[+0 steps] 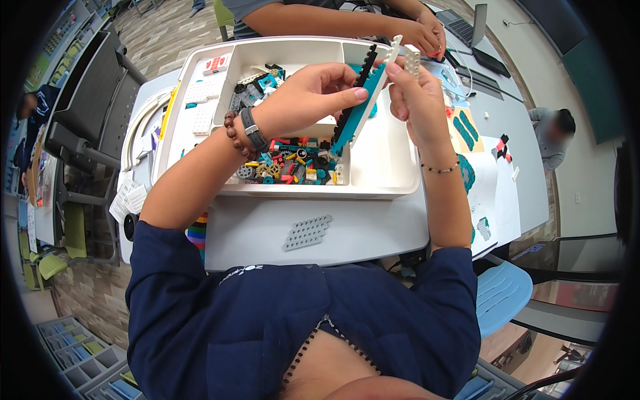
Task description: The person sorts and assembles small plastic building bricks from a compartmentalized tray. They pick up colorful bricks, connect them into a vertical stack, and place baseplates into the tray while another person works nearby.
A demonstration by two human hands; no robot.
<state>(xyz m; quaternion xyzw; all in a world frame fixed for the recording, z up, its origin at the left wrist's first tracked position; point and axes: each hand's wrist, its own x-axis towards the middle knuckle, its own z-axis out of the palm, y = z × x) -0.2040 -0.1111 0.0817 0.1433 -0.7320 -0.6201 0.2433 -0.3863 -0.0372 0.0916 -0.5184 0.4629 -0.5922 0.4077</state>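
Note:
Above the white parts tray [300, 189], my left hand [300, 97] grips a long assembly of toy building beams [362, 113] between thumb and fingers. It has a black studded beam on one side, teal in the middle and a white beam on the other. My right hand [425, 107] is closed around a short off-white studded brick [412, 62], beside the assembly's upper end. Its fingertips are close to the white beam; whether they touch it I cannot tell. Below, in the tray, lie mixed gears and connectors [283, 163], partly behind the assembly.
Grey studded plates [307, 232] lie on the table [247, 233] between me and the tray. Across the table, another person's hands [427, 33] are at work near a laptop [463, 27]. Teal pieces [465, 130] rest on the right side. A blue chair [500, 297] stands at lower right.

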